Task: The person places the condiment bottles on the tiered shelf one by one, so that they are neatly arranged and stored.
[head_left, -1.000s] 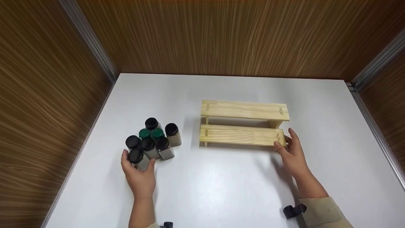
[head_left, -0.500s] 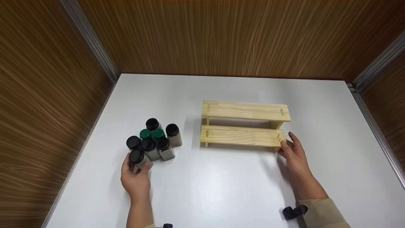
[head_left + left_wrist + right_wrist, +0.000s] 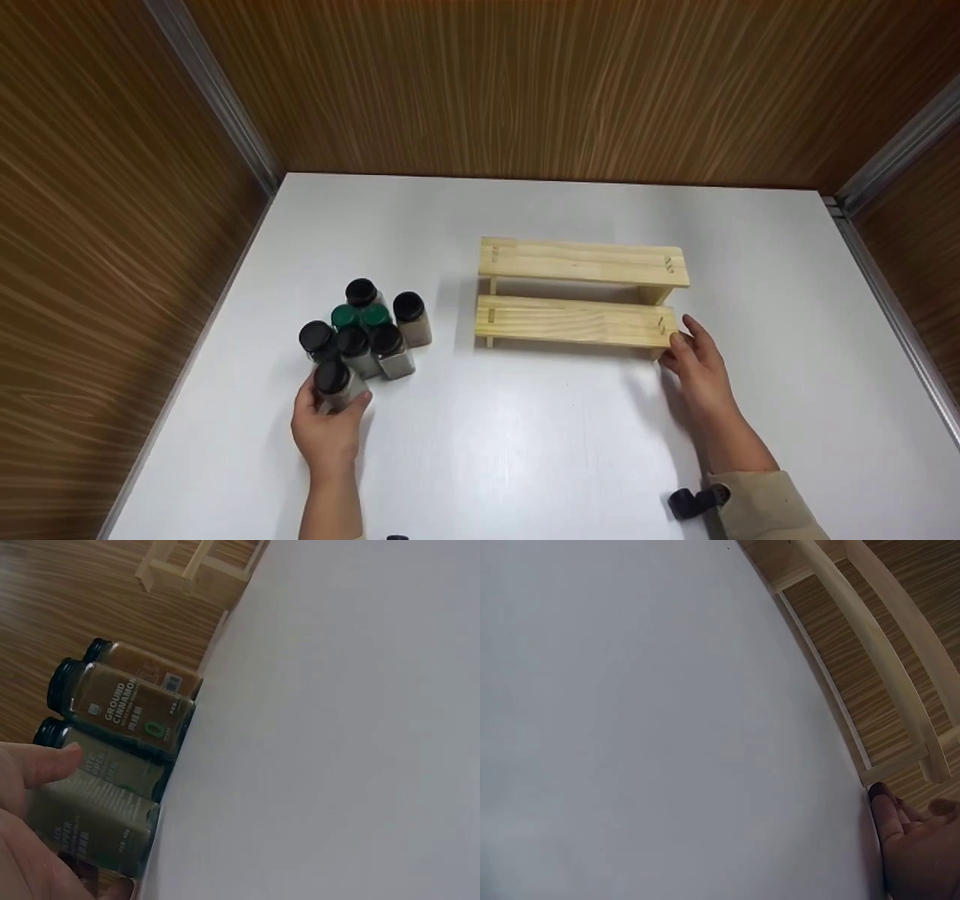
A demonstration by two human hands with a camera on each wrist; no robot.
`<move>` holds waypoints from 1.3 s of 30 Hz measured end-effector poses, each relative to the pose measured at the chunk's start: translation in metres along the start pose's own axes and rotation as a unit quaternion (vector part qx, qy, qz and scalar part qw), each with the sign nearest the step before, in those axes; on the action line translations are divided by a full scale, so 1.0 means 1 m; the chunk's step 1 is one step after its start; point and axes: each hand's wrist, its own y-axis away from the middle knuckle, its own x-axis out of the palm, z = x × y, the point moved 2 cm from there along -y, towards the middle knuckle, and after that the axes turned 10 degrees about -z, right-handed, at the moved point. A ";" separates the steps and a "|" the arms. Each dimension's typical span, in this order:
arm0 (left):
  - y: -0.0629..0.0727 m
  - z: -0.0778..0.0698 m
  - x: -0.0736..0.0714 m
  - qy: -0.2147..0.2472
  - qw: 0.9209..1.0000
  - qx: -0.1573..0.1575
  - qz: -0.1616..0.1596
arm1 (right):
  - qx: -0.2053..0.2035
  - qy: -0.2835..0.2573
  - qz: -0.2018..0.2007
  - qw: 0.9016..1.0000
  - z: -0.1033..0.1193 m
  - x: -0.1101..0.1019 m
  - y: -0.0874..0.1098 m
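Observation:
My left hand [image 3: 326,439] grips a clear spice jar with a black lid [image 3: 333,377], thumb on its right side and fingers round its left. In the left wrist view this pepper jar [image 3: 112,829] stands nearly upright relative to the table, its base close to the white surface. Beside it, a ground cinnamon jar [image 3: 131,709] faces the camera. My right hand [image 3: 705,382] is at the right end of a two-step wooden rack [image 3: 577,322]. Its thumb lies at the lower step's corner; in the right wrist view the fingertips [image 3: 881,791] are right at the rack's foot.
Several more jars stand clustered beyond the left hand, with black lids [image 3: 317,335] and two green lids [image 3: 375,315]. The white table [image 3: 495,450] meets brown wood-grain panels [image 3: 525,90] at the back and sides.
My left hand has closed round the front jar and drawn it slightly toward me, away from the cluster. My right thumb has slid off the lower step's top to its corner.

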 end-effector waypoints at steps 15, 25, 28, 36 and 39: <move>0.003 0.000 -0.005 -0.002 1.000 0.013 0.012 | -0.009 -0.014 0.004 1.000 -0.004 -0.003 0.001; 0.014 -0.023 -0.013 0.023 0.996 0.086 -0.008 | -0.004 0.003 -0.002 1.000 -0.005 -0.006 0.001; 0.018 -0.038 -0.012 0.044 0.994 0.101 -0.004 | -0.008 0.002 0.000 1.000 -0.005 -0.006 0.001; 0.023 -0.079 0.001 0.058 0.983 0.175 0.018 | -0.038 -0.006 0.017 0.999 -0.006 -0.006 0.002; 0.023 -0.092 0.011 0.061 0.978 0.198 0.027 | -0.049 -0.003 0.014 0.999 -0.007 -0.006 0.002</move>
